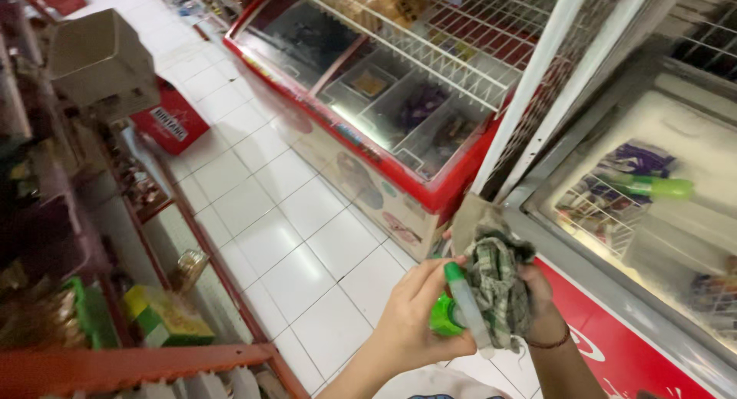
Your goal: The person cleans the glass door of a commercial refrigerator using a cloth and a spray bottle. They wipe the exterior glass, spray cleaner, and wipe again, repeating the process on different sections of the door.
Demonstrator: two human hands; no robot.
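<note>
- Currently, left hand (411, 322) is closed around a green bottle (453, 311) with a pale body and green cap; fingers (430, 280) are wrapped over its top, thumb beneath. The bottle is held in the air above the white tiled floor (276, 238), just in front of the freezer corner.
- Right hand (541, 299) clutches a bunched checked cloth (497, 280), green-grey, fingers closed into the folds. Cloth and bottle touch.
- A thin red band sits on the right wrist.
- Near chest freezer (652, 238): sloped glass lid, red front, packaged goods inside, a green-tipped item lying on the glass.
- Second red freezer (384, 161) stands beyond, with a white wire rack (461, 46) above it.
- Shelving (115, 291) with boxes stands on the left.
- Judgement: the step in hand looks like bringing bottle and cloth together, probably wetting the cloth.
- Judgement: a next move would need the bottle's outlet aimed at the cloth and a firm squeeze, with the cloth kept bunched.
</note>
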